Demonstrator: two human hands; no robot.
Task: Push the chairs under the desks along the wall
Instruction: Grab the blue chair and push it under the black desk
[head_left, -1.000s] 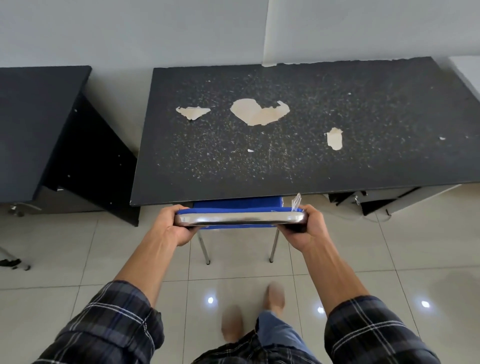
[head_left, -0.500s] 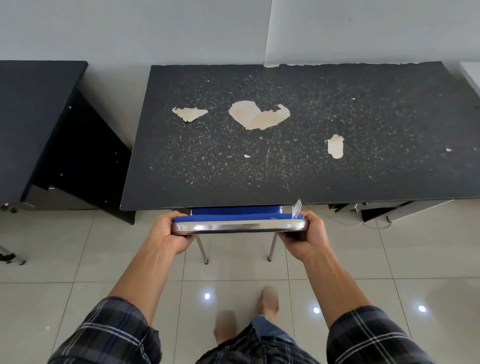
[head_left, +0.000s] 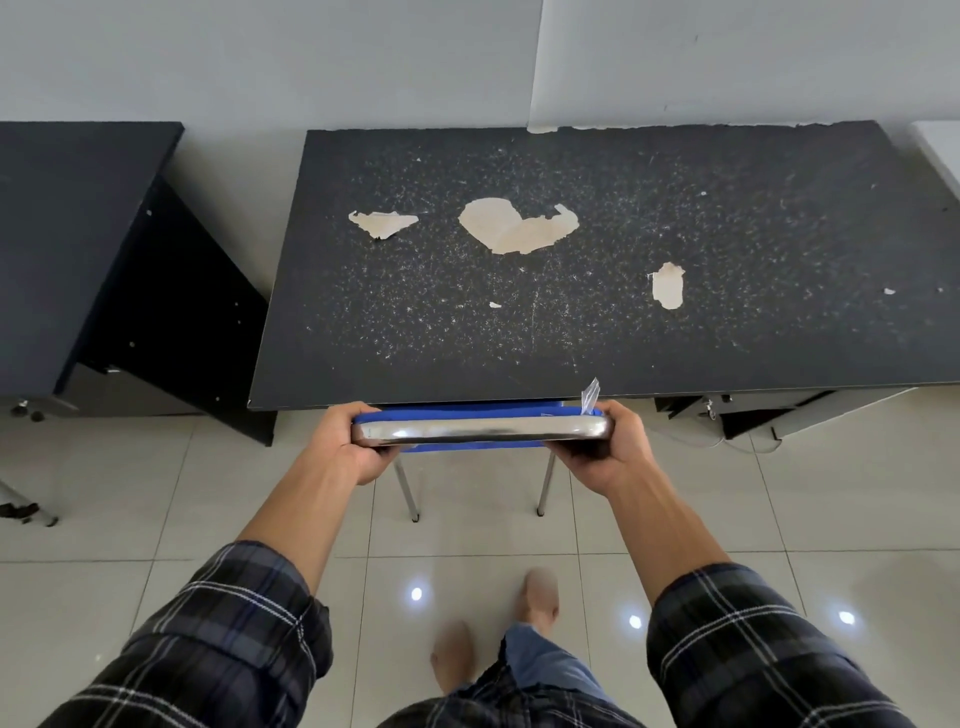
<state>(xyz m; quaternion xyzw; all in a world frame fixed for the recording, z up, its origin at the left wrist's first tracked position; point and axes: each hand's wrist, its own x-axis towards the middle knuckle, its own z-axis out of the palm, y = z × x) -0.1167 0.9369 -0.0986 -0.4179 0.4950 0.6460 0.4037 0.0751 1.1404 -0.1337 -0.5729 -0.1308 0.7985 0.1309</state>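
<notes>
A blue chair (head_left: 480, 430) with a chrome top rail and two visible metal rear legs stands at the front edge of a black desk (head_left: 597, 291) against the wall. Its seat is hidden under the desktop; only the backrest top shows. My left hand (head_left: 347, 441) grips the rail's left end and my right hand (head_left: 610, 447) grips its right end. The desktop is scratched, with several pale patches where the surface has peeled.
A second dark desk (head_left: 67, 234) stands to the left along the wall, with a dark side panel (head_left: 171, 322) between. Grey drawer parts and a cable (head_left: 753, 415) hang under the main desk's right side. A chair leg (head_left: 31, 512) shows at far left. Glossy tiled floor.
The chair has slid further under the desk as I stepped forward; the blue backrest now sits right at the desk's front edge. Both hands keep the same grip.
</notes>
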